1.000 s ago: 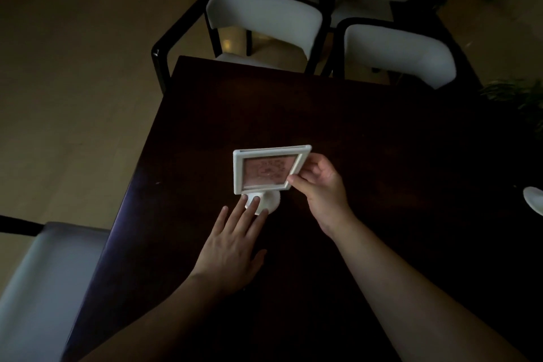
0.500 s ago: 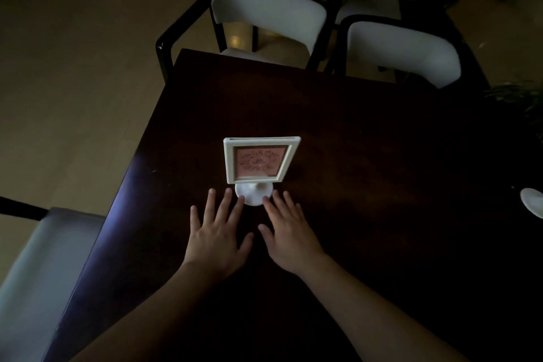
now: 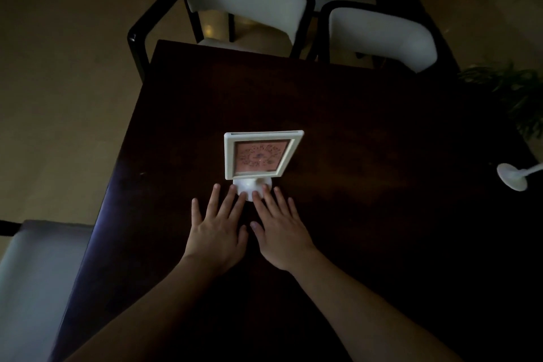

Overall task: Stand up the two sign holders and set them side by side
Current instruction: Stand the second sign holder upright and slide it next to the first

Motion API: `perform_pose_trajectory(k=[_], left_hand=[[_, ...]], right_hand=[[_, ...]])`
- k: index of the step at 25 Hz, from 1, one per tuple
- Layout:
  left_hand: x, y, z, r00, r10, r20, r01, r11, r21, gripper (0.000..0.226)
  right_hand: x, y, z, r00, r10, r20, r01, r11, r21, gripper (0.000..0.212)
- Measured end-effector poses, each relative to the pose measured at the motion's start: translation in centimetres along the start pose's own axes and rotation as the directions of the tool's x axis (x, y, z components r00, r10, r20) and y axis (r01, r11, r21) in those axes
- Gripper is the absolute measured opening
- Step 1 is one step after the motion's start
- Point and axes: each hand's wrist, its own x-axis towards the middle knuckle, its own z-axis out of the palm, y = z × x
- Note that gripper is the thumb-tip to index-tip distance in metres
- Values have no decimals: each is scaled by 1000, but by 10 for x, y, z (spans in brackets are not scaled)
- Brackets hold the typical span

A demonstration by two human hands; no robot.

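Hands, left [image 3: 216, 231] and right [image 3: 280, 229], lay flat, fingers spread, grasping nothing, fingertips touching the upright sign holder [image 3: 260, 156]; second holder [image 3: 515, 175] was cut off at right.

Dark wooden table [image 3: 367, 132], glossy, dim light. White sign holder [image 3: 260, 156] upright near middle, pink card in frame, round base on tabletop. Left hand [image 3: 216, 229] and right hand [image 3: 280, 229] flat on wood, palms down, side by side just in front of base; fingertips [image 3: 244, 194] touch base edge. Second sign holder [image 3: 514, 175] lying tipped over at right table edge, well apart from first; only round base and stem in view, frame cut off.
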Motion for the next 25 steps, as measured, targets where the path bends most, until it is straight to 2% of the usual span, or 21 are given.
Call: perform_pose_trajectory(k=[11,25], left_hand=[[10,49,7,995,94,23,-94,996,2,75],[8,243,29,990,111,85,-114,993,33,78]], right_hand=[[-31,49,0,998,63,-14,-63,998,29,62],[-150,197,9,987,155,-42,-150,982,116,63]])
